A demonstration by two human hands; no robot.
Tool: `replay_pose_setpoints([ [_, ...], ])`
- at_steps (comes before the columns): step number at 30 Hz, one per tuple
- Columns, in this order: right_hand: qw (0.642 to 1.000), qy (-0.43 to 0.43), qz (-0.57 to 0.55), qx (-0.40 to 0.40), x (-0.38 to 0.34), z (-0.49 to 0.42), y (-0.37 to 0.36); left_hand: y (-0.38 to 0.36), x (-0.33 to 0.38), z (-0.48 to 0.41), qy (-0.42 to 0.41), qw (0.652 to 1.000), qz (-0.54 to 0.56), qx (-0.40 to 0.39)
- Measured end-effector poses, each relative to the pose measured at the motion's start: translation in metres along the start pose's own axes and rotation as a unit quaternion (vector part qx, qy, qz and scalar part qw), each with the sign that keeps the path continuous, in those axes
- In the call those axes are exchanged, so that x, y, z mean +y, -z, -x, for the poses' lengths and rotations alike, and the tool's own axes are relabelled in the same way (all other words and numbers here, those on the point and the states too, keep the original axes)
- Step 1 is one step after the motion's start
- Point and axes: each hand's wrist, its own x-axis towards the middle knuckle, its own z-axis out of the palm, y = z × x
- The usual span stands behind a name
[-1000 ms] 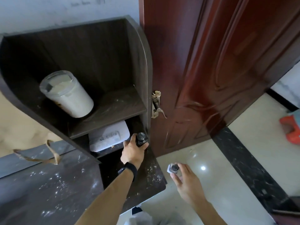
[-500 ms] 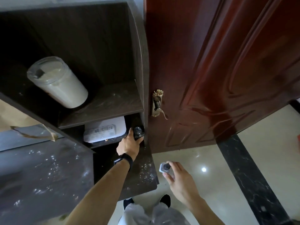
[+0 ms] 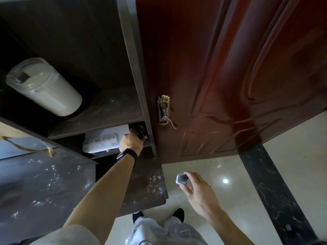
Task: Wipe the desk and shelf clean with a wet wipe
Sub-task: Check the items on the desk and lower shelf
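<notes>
- The dark brown wooden shelf unit fills the upper left, just beside a red-brown panelled door with a brass lever handle; its upper board shows pale dust smears.
- The dark, glossy desk top lies below the shelf unit, speckled with white dust and crumbs, thickest near its right edge.
- A tall white cylindrical tumbler with a clear lid stands on the upper board, to the left.
- A white rectangular box with grey markings sits in the lower compartment.
- The left hand reaches into that compartment, fingers closed around a small black round-topped object just right of the box.
- The right hand hangs over the floor, well apart from the desk, pinching a small grey square device.
- No wet wipe is in view; I judge both hands must empty before wiping starts, the left being nearer the dusty surfaces.
</notes>
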Motion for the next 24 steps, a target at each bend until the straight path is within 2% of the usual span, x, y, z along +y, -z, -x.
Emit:
replay_pose_setpoints([
  [8, 1.0, -0.004, -0.008, 0.008, -0.01, -0.002, 0.004, -0.002, 0.006, -0.019, 0.033, 0.998, 0.052, -0.017],
  [10, 1.0, 0.006, 0.002, 0.0, -0.023, -0.008, 0.002, 0.001, 0.002, -0.005, 0.005, 0.997, 0.071, -0.009],
  [14, 0.998, 0.015, 0.053, 0.006, -0.059, -0.037, -0.011, 0.014, -0.021, 0.04, -0.103, 0.99, 0.096, 0.028],
  [16, 0.996, 0.033, 0.082, -0.001, -0.082, -0.058, -0.021, 0.023, -0.044, 0.055, -0.149, 0.984, 0.064, 0.076],
  [19, 0.991, 0.057, 0.121, 0.007, -0.117, -0.089, -0.03, 0.034, -0.083, 0.058, -0.192, 0.973, -0.042, 0.119],
  [21, 0.987, 0.058, 0.152, 0.011, -0.136, -0.107, -0.032, 0.044, -0.103, 0.054, -0.189, 0.972, -0.086, 0.106],
  [24, 0.98, 0.053, 0.19, 0.008, -0.155, -0.128, -0.039, 0.054, -0.124, 0.047, -0.187, 0.972, -0.137, 0.037],
])
